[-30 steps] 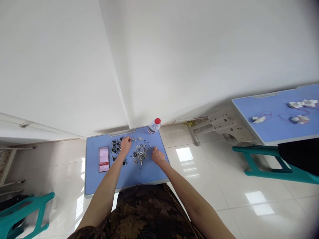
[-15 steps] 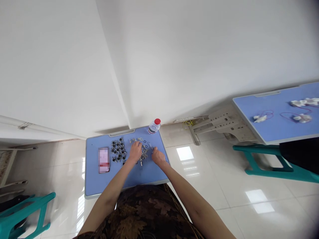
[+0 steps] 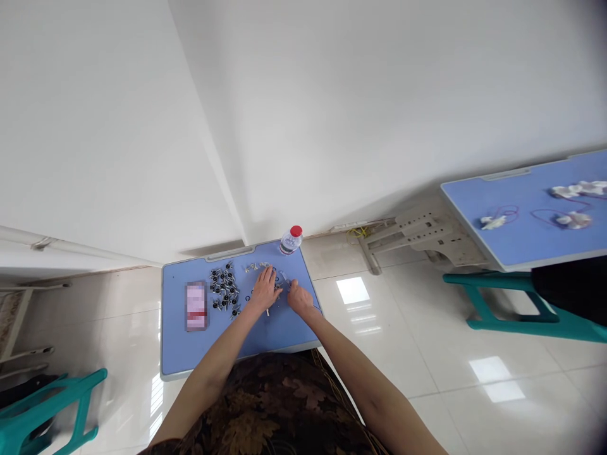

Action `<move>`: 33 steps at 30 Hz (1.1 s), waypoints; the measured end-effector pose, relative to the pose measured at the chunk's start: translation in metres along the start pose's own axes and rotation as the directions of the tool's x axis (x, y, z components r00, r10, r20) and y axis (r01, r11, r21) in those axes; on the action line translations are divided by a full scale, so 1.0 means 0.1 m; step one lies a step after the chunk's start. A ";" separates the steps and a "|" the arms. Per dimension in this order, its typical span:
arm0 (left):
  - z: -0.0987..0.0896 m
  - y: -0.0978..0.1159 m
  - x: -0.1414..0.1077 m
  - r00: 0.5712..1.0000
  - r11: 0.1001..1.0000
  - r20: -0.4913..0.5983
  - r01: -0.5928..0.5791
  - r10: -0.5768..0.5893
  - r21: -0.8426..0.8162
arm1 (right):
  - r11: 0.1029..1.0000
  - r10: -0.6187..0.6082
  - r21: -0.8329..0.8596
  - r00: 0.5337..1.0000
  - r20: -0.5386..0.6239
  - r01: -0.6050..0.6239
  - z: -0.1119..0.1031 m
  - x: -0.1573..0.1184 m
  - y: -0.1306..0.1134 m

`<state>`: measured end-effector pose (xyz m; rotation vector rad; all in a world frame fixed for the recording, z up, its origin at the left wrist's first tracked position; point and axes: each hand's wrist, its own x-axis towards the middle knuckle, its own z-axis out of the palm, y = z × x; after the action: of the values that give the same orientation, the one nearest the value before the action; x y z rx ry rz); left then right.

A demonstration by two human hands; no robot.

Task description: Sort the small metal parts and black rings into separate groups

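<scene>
My left hand (image 3: 265,292) lies palm down over the small metal parts on the blue table (image 3: 184,351), fingers stretched out and thumb apart; it hides most of the parts under it. Close on its right, my right hand (image 3: 300,298) is closed around a slim, pale, shiny tool (image 3: 284,277) whose tip points up and left; its exact kind is too small to tell. Black rings lie between the hands. Light-coloured small fittings (image 3: 255,266) sit beyond my left fingertips. A group of metal pieces with black round parts (image 3: 224,285) spreads to the left.
A phone (image 3: 196,306) lies at the table's left. The bottle with a red cap (image 3: 290,240) stands at the far right corner, near the wall. Rightward is another blue table (image 3: 526,243) with white pieces and thin cords. Green stools (image 3: 512,316) stand on the tiled floor.
My left hand has shifted slightly right and toward me, now covering more of the metal parts, with its thumb nearer my right hand. My right hand stays closed on the slim tool.
</scene>
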<state>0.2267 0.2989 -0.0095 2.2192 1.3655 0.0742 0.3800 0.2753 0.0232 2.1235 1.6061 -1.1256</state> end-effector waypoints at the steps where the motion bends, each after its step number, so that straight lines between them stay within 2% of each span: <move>1: 0.01 0.01 0.03 1.000 1.000 0.002 0.005 -0.005 0.017 | 1.000 0.002 -0.008 1.000 -0.007 -0.003 0.00 0.00 0.00; 6: 0.04 0.02 0.07 0.998 0.993 0.042 0.031 -0.036 0.117 | 1.000 0.013 -0.025 0.999 -0.030 -0.014 0.03 0.00 0.01; 10: 0.06 0.01 -0.11 0.994 0.989 0.113 -0.018 0.001 0.146 | 0.999 0.007 -0.034 0.999 -0.034 -0.008 0.05 0.03 0.03; 13: 0.09 0.03 -0.28 0.992 0.991 0.123 -0.030 0.014 0.130 | 0.999 0.009 -0.042 1.000 -0.025 -0.010 0.06 0.06 0.03; 17: 0.09 0.03 -0.46 0.999 0.996 0.047 -0.022 0.018 0.088 | 0.998 0.013 -0.053 1.000 -0.028 -0.015 0.06 0.06 0.03; 19: 0.05 -0.01 -0.50 0.998 0.995 -0.027 0.058 -0.056 0.075 | 0.998 0.015 -0.055 0.999 -0.032 -0.017 0.05 0.06 0.03; 22: -0.06 -0.11 -0.48 0.968 0.968 -0.086 0.241 -0.235 0.070 | 0.998 0.021 -0.050 0.999 -0.034 -0.022 0.04 0.05 0.02; 25: -0.17 -0.18 -0.38 0.946 0.943 -0.054 0.324 -0.321 0.074 | 0.999 0.024 -0.047 0.999 -0.034 -0.025 0.02 0.05 0.02; 29: -0.23 -0.14 -0.25 0.961 0.957 0.010 0.276 -0.278 0.090 | 0.999 0.028 -0.039 0.999 -0.028 -0.029 0.01 0.05 0.01; 33: -0.17 -0.07 -0.28 0.974 0.970 0.038 0.219 -0.224 0.109 | 0.999 0.031 -0.029 0.999 -0.032 -0.032 0.01 0.04 0.01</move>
<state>0.2023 0.2843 0.0085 2.1200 1.6121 -0.1350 0.3808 0.2774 0.0193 2.1504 1.5873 -1.0581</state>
